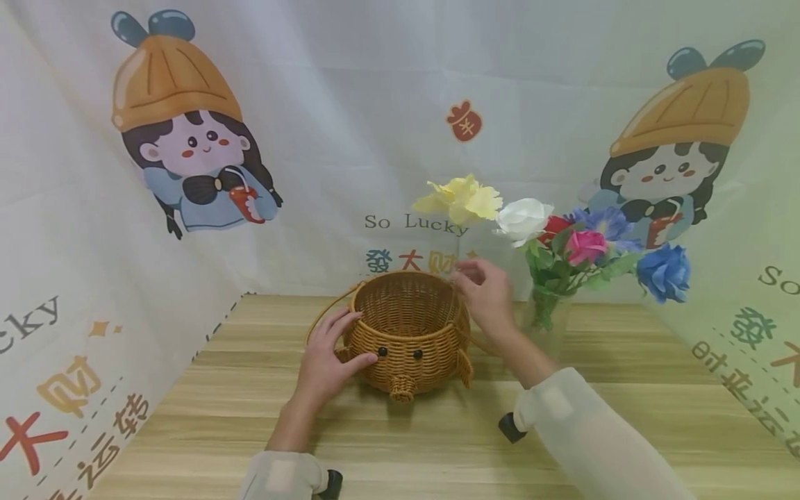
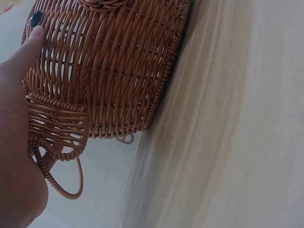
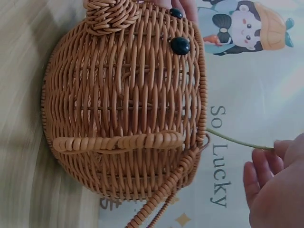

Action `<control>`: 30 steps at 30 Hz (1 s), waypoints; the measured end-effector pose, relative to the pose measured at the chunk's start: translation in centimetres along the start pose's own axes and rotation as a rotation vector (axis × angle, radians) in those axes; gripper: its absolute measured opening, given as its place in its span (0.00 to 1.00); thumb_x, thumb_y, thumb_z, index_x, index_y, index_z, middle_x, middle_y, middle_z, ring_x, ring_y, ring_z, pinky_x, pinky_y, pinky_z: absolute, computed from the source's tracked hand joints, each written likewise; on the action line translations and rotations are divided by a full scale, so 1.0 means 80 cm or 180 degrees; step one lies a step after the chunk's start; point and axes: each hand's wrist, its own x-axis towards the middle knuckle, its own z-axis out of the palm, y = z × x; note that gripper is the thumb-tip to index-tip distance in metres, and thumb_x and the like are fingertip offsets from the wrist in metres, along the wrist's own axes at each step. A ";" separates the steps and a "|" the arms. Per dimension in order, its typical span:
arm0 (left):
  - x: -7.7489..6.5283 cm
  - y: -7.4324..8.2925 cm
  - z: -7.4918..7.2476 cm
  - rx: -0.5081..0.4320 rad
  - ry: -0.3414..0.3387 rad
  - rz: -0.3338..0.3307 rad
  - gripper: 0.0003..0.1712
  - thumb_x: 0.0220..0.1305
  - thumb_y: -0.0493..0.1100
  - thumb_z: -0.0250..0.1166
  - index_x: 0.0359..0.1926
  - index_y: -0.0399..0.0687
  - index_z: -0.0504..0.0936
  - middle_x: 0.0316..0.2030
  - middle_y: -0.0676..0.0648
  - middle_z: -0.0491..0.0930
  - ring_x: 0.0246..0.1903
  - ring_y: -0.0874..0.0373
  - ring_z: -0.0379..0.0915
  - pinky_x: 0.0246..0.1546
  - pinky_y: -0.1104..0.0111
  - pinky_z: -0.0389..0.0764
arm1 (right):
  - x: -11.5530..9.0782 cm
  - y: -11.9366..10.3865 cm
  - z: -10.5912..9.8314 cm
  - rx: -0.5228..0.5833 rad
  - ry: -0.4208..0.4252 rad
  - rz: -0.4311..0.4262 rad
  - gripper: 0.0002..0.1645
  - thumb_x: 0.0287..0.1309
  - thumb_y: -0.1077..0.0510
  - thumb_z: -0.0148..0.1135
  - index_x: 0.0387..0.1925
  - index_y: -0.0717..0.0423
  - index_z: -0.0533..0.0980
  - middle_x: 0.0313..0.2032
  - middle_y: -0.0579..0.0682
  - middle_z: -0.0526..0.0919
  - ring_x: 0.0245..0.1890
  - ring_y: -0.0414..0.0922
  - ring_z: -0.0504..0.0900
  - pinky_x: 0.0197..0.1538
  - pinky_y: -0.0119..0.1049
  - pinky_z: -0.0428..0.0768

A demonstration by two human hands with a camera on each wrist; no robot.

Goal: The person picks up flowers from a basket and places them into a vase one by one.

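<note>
A brown wicker basket [image 1: 403, 361] with black button eyes, a woven snout and ears stands on the table. My left hand [image 1: 326, 347] holds its left side, thumb beside one eye and fingers at the rim; in the left wrist view the thumb [image 2: 31, 50] shows by the eye. Above the basket's right rim, my right hand [image 1: 490, 295] pinches a thin green flower stem [image 3: 240, 142], whose lower end passes behind the rim in the right wrist view. A yellow flower [image 1: 462, 198] appears directly above this hand in the head view.
Right of the basket, a clear vase [image 1: 546, 326] holds several flowers, including a white one [image 1: 523, 221], a pink rose [image 1: 586, 246] and a blue rose [image 1: 664, 273]. The basket's handle [image 3: 159, 202] hangs down outside. A printed cloth [image 1: 350, 139] encloses the wooden table [image 1: 206, 410].
</note>
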 end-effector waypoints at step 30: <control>0.001 -0.001 0.002 -0.0034 0.0010 0.0018 0.42 0.48 0.58 0.76 0.65 0.60 0.73 0.68 0.48 0.64 0.67 0.45 0.56 0.60 0.40 0.62 | -0.028 -0.024 -0.092 0.0991 0.1035 -0.0763 0.13 0.56 0.70 0.66 0.41 0.77 0.77 0.29 0.42 0.84 0.24 0.35 0.80 0.31 0.26 0.80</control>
